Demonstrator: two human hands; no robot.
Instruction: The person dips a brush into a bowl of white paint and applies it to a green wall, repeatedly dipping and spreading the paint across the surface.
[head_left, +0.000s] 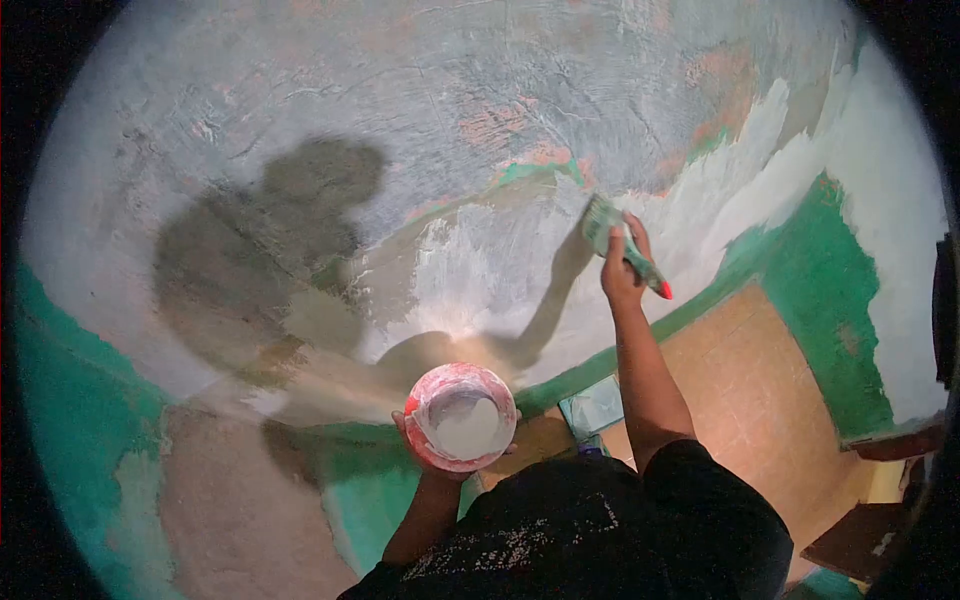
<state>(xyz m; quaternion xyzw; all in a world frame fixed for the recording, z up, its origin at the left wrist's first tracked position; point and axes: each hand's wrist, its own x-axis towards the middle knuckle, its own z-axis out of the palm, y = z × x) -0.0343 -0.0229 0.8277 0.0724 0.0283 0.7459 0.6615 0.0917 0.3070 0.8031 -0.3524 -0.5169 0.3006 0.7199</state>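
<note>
In my right hand [625,258] is a wide paintbrush [645,268] with a green handle and a red tip. Its pale, paint-coated bristles meet or nearly meet the wall [470,255], where white paint lies over grey plaster. My left hand [430,455] holds a round red bucket [461,417] from below and the side, low in front of my body. White paint fills part of the bucket, and its rim is smeared with white. Most of the left fingers are hidden behind the bucket.
Green painted patches [830,290] border the white area. A light blue object [592,408] lies below the wall near my right forearm. Dark brown wooden pieces [862,540] stand at the lower right. My shadow falls on the wall at the left.
</note>
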